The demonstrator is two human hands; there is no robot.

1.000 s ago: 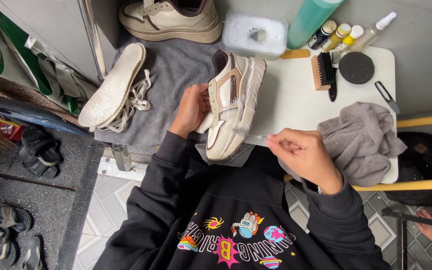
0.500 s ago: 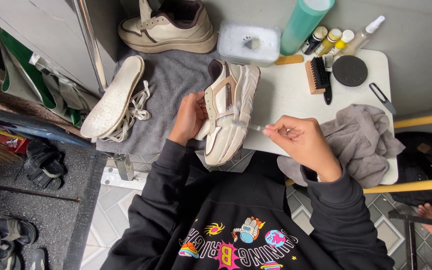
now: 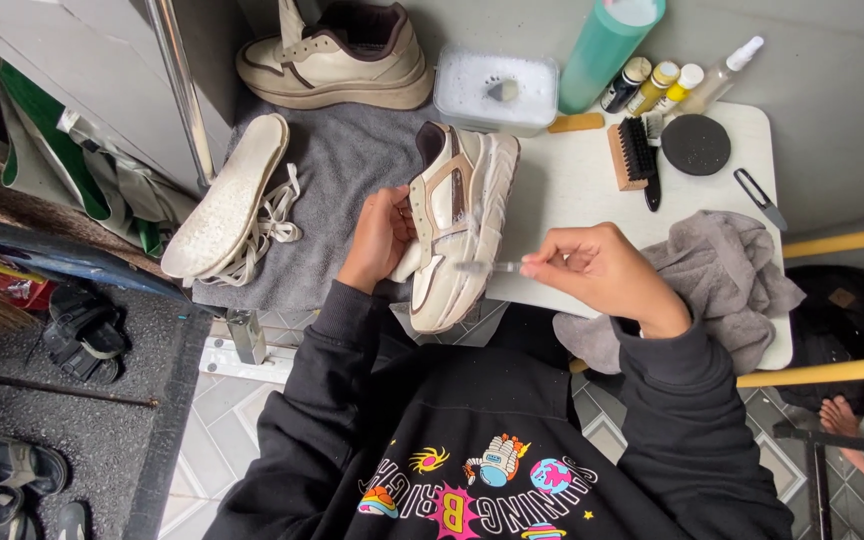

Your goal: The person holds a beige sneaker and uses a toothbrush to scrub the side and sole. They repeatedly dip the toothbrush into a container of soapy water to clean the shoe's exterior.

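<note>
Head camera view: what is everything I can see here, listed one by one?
Cream leather sneaker: one, cream and brown, held on its side at the table's front edge.
Second cream sneaker: one, upright, top left.
White insole: one, on the grey towel, laces beside it.
Clear plastic tub: one, white foam inside, top centre.
Tall green bottle: one, beside the tub.
Small bottles: three, dark and yellow, and a clear spray bottle.
Wooden brush: one, black bristles.
Round black lid: one.
Grey cloth: one, crumpled, right.
White table: one.
Black sandals: several, floor left.
Left hand: grips the sneaker.
Right hand: holds a thin small brush against the sole.
</note>
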